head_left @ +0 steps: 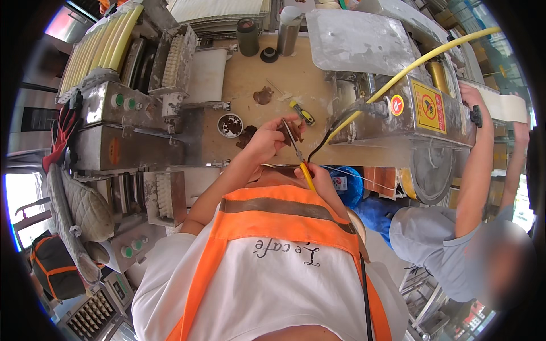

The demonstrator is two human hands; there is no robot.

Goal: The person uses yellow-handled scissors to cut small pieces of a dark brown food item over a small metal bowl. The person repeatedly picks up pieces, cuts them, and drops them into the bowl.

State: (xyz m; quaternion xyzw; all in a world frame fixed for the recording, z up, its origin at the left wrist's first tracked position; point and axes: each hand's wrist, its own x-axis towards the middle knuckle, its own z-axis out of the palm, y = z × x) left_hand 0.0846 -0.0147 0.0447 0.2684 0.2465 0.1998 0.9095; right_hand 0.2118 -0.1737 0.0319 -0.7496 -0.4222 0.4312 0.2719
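Note:
My left hand (266,140), fingers pinched, holds a thin brown, leathery-looking piece (293,132) above the tan worktop (244,79). In my right hand (322,177) are scissors with yellow handles (307,175); their metal blades reach up to the brown piece. Whether the blades are parted is too small to tell. Beyond my hands lies a yellow and dark utility knife (301,112). To the left stands a small round bowl (222,132) with dark brown bits inside. More brown scraps (245,137) lie beside it, and another brown piece (263,95) is farther back.
At the back stand a dark green cup (247,37), a steel bottle (289,32) and a black lid (269,54). Floury metal machines (128,108) flank the worktop. A yellow hose (409,68) arches over the right machine (392,125), where another person's arm (478,165) reaches.

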